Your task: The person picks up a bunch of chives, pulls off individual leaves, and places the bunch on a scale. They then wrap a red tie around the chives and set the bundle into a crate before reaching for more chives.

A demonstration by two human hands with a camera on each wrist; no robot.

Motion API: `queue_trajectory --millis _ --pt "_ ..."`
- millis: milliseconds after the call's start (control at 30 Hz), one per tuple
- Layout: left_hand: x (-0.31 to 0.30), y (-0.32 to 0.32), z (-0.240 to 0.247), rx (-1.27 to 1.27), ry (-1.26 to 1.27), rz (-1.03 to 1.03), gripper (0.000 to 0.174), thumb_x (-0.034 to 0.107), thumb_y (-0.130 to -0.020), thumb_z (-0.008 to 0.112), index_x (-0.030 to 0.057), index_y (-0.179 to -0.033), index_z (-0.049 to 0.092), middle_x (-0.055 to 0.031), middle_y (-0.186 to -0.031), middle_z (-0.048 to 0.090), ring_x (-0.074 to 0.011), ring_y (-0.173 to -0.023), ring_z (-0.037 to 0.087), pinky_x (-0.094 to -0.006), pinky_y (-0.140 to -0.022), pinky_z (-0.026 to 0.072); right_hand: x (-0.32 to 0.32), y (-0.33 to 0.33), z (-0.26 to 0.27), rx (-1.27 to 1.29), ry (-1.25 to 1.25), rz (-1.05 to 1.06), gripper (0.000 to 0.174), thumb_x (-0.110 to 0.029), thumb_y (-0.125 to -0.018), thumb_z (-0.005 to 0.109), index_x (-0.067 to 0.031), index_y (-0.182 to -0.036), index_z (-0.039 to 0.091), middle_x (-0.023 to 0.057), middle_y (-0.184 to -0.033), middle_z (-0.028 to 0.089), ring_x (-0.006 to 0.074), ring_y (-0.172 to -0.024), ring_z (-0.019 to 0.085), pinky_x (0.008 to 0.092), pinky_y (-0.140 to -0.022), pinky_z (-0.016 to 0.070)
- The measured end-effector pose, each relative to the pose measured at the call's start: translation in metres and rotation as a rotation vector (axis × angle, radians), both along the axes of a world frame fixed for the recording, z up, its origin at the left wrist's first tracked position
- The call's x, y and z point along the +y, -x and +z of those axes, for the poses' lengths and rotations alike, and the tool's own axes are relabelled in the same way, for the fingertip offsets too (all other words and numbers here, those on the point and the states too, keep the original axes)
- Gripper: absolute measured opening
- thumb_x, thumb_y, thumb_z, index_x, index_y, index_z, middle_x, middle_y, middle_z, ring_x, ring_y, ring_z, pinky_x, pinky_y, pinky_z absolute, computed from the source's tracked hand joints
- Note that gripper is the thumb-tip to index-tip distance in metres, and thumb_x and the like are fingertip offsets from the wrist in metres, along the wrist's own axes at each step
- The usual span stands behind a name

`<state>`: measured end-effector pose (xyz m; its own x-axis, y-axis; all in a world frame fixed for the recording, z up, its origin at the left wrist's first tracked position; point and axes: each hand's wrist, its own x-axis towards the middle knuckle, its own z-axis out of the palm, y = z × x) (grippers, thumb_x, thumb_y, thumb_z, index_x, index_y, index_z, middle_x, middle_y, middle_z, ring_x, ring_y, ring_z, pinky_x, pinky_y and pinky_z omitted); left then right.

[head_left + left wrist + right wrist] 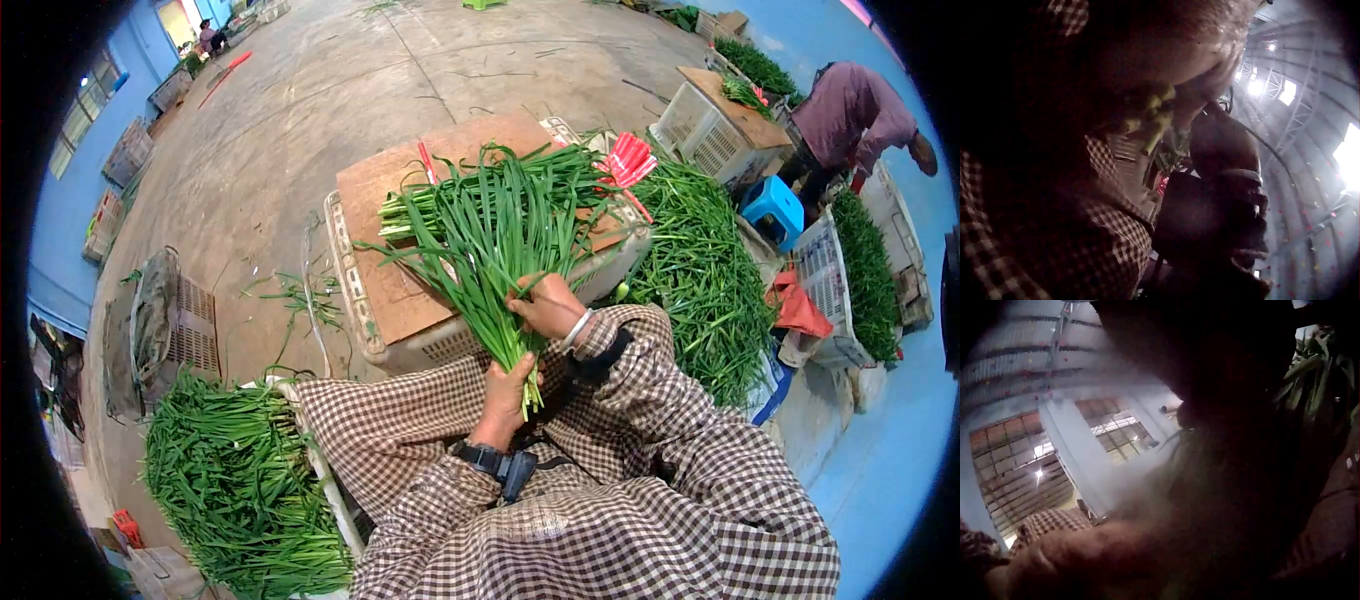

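My left hand (508,392) grips a bunch of garlic chives (490,310) near the pale stem ends, thumb across the front. Higher on the same bunch, my right hand (550,306) curls its fingers round the stalks from the right side. The long flat leaves fan away from me over a board (400,300). Another pile of chives (400,218) lies across that board, behind the held leaves. In the dark left wrist view, cut stem ends (1155,119) poke out beneath the hand. Leaves (1310,369) show at the right edge of the right wrist view.
The board rests on a white plastic crate (345,285). Red-and-white strips (628,162) lie at its far right corner. Heaps of chives stand at my left (240,490) and right (700,270). A blue stool (775,208) and a bending person (855,115) are at the right.
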<state>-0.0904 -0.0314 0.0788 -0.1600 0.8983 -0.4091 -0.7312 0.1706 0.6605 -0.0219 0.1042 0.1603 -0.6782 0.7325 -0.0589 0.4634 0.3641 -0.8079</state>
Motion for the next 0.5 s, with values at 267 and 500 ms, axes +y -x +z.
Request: queue_trajectory --millis 267,500 --pt "0.004 0.001 0.007 0.069 0.154 0.034 0.022 0.017 -0.088 0.055 0.0042 -0.105 0.048 -0.0029 -0.078 0.057 -0.0112 -0.058 0.056 -0.024 -0.05 0.0484 -0.05 -0.008 0.002 -0.068 -0.655 0.007 0.013 -0.014 -0.068 0.061 -0.0053 -0.075 0.055 0.0112 -0.081 0.056 0.0323 -0.064 0.059 0.0415 -0.057 0.049" --pt "-0.012 0.007 0.032 -0.066 0.169 0.064 0.026 0.027 -0.091 0.046 0.0054 -0.104 0.049 -0.0075 -0.098 0.053 -0.0189 -0.088 0.055 -0.0355 -0.072 0.0492 -0.075 -0.012 0.005 -0.168 -0.798 0.152 0.013 -0.015 -0.067 0.059 -0.0076 -0.078 0.056 0.0072 -0.081 0.056 0.023 -0.063 0.06 0.0331 -0.049 0.0482"
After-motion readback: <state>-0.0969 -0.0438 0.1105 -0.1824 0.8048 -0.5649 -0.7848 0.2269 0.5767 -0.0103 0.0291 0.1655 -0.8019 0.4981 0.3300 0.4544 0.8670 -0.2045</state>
